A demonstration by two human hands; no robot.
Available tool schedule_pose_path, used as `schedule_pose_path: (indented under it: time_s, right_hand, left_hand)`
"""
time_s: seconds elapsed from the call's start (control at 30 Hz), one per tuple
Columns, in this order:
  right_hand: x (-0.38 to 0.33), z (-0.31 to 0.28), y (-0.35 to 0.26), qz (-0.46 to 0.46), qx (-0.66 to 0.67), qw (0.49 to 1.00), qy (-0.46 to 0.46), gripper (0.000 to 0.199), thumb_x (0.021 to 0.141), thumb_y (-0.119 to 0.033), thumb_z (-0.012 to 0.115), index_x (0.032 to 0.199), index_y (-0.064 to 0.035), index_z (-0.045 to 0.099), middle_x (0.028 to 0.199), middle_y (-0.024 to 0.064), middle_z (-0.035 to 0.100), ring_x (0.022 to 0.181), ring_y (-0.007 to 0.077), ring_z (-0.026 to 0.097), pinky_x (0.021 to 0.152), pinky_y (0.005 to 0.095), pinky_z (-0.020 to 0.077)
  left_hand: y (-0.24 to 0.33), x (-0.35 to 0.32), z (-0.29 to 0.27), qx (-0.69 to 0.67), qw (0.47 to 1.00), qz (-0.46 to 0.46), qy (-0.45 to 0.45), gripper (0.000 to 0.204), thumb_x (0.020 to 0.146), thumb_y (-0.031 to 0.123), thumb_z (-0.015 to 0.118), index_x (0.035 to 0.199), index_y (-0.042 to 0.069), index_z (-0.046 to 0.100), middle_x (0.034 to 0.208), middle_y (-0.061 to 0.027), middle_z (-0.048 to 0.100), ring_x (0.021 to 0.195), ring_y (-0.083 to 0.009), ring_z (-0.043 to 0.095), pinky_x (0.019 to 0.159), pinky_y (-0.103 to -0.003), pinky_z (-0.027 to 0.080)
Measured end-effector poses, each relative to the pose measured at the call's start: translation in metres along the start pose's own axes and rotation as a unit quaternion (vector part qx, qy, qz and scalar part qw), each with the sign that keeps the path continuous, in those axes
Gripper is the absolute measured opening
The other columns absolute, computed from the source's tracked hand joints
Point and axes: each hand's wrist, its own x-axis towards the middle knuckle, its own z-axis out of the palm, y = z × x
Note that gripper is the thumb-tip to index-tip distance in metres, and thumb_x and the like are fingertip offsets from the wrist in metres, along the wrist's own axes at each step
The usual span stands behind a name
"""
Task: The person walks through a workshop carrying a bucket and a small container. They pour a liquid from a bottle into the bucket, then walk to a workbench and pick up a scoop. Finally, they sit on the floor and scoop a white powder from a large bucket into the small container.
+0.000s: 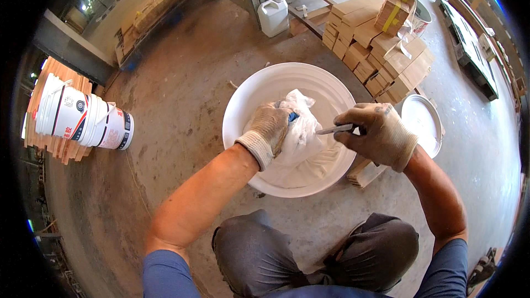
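Observation:
A large round white tub [231, 142] stands on the floor before my knees. Inside it, a crumpled white plastic bag [302, 139] bunches upward over pale contents. My left hand [268, 126], in a knitted work glove, is closed around the gathered bag. A small blue bit [293, 116] shows beside its fingers; what it is I cannot make out. Over the tub's right side, my gloved right hand [381, 135] grips a knife [335, 129], its thin grey blade pointing left at the bag. Whether the tip touches the plastic I cannot tell.
Stacked cardboard-brown blocks [381, 49] lie beyond the tub to the right, near a round white lid [422, 124]. A white jug [273, 17] stands by a metal frame. White buckets [88, 116] are at left, a dark pallet [469, 49] at far right.

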Motion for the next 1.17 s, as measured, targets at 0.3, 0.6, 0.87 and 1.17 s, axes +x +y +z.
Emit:
schedule_pose_path:
  time_s: [0.3, 0.6, 0.87, 1.17]
  right_hand:
    - [0.011, 0.002, 0.007, 0.0, -0.04, 0.999, 0.007, 0.02, 0.087, -0.018, 0.078, 0.104, -0.0066, 0.074, 0.087, 0.012, 0.073, 0.08, 0.0269, 0.073, 0.076, 0.0384, 0.0585]
    - [0.013, 0.0, 0.01, 0.022, 0.076, 0.997, 0.027, 0.019, 0.088, -0.01, 0.077, 0.104, -0.0009, 0.075, 0.085, 0.0135, 0.075, 0.074, 0.0168, 0.073, 0.072, 0.0315, 0.059]
    - [0.004, 0.002, 0.013, -0.045, 0.044, 0.997, 0.043, 0.018, 0.089, -0.014, 0.077, 0.104, -0.0046, 0.073, 0.088, 0.0112, 0.074, 0.079, 0.0244, 0.073, 0.071, 0.0357, 0.0588]
    - [0.007, 0.006, 0.002, -0.136, -0.11, 0.984, 0.045, 0.018, 0.089, -0.021, 0.077, 0.103, -0.0105, 0.072, 0.089, 0.0102, 0.074, 0.081, 0.0298, 0.072, 0.072, 0.0395, 0.0583]
  left_hand:
    - [-0.003, -0.036, 0.021, 0.114, 0.969, 0.21, -0.063, 0.046, 0.089, 0.007, 0.065, 0.132, -0.004, 0.055, 0.12, -0.0184, 0.064, 0.099, -0.0276, 0.07, 0.091, -0.035, 0.058]
    - [-0.019, -0.024, 0.008, 0.546, 0.634, 0.548, -0.027, 0.047, 0.086, 0.004, 0.07, 0.132, 0.004, 0.059, 0.125, -0.0211, 0.061, 0.107, -0.0383, 0.066, 0.091, -0.045, 0.055]
    - [0.005, -0.017, -0.003, 0.666, 0.437, 0.602, 0.053, 0.041, 0.09, 0.03, 0.073, 0.125, 0.009, 0.066, 0.122, -0.0103, 0.066, 0.111, -0.0295, 0.064, 0.094, -0.043, 0.052]
    - [-0.053, 0.082, -0.074, 0.457, 0.867, 0.187, -0.063, 0.075, 0.092, 0.039, 0.075, 0.155, 0.016, 0.042, 0.157, -0.0103, 0.045, 0.142, -0.0217, 0.044, 0.118, -0.03, 0.035]
